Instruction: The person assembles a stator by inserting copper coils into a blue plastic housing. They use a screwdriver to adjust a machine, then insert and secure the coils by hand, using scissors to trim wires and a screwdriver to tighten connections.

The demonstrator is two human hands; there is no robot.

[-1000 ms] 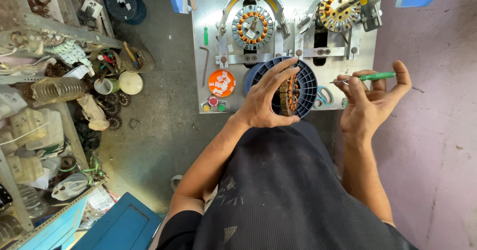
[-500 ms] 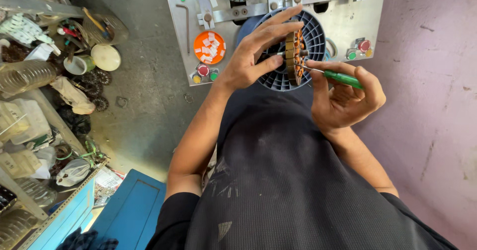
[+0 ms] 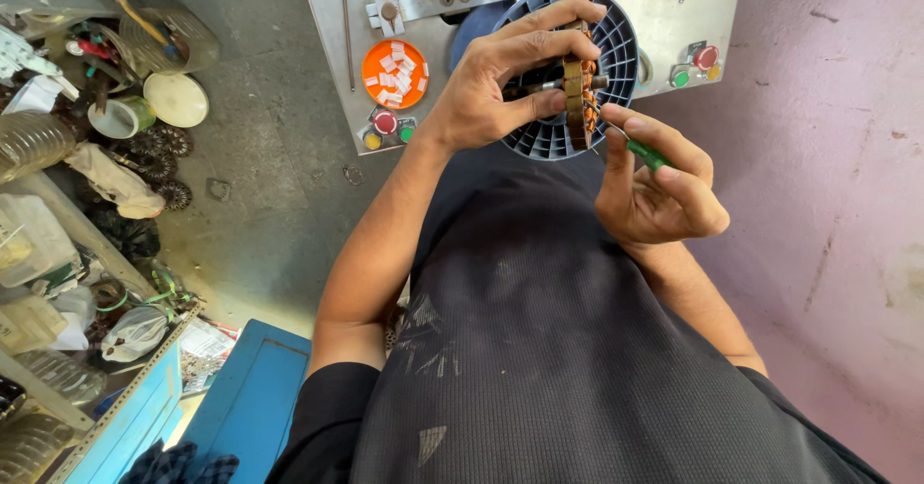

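My left hand (image 3: 500, 80) grips a round stator core (image 3: 577, 85) with copper windings and orange insulators, held edge-on in front of my chest. My right hand (image 3: 659, 191) holds a thin green-handled tool (image 3: 647, 151), its metal tip touching the lower side of the stator. Behind the stator sits a blue ribbed plastic disc (image 3: 616, 41) on a grey metal machine panel (image 3: 433, 51).
On the panel sit an orange dish of small white pieces (image 3: 395, 72) and red and green buttons (image 3: 695, 65). Cluttered shelves (image 3: 58, 205) with bottles, cups and stator rings fill the left. A blue box (image 3: 245, 397) stands below left. A pink wall (image 3: 837, 205) is on the right.
The view has tilted down, so the machine has slid to the top. My right hand has brought the green tool from out at the right in to the stator's side.
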